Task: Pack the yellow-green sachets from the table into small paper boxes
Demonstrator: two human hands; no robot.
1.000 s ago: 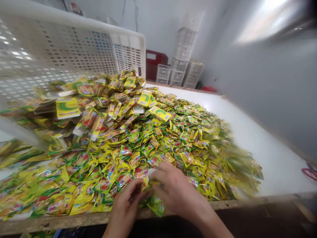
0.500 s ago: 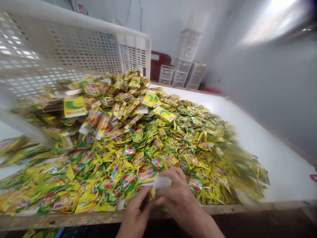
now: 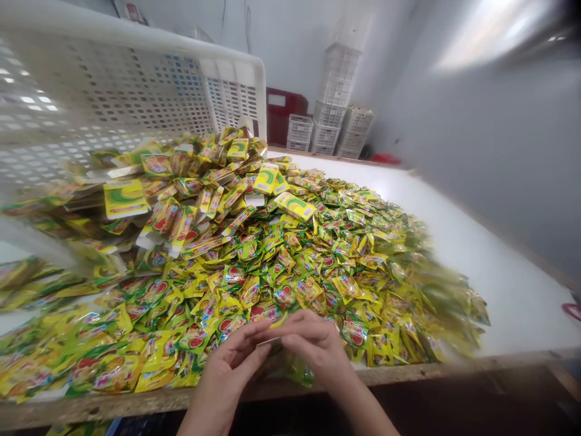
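Two bare hands meet at the near edge of a table (image 3: 463, 254), the left hand (image 3: 229, 360) and the right hand (image 3: 315, 345) pinching between their fingertips what appears to be a small carton (image 3: 269, 343), only a pale edge and a touch of yellow showing. Both hands are drawn in narrow, thumbs and fingers close together, hiding most of the carton. A green packet (image 3: 300, 370) sits just below the right hand; whether that hand grips it cannot be told. Beyond both hands spreads a heap of glossy packets (image 3: 313, 260), while farther off and to the left of the left hand a mound of flattish cartons (image 3: 209, 188) spills from a white crate (image 3: 233, 94). A squeeze too hard could crease the thin card or bend its flap, and a slack pinch could let it slip. With the hands so near the edge, a dropped piece might fall off the table, and a nudge from a forearm could send nearby packets after it.
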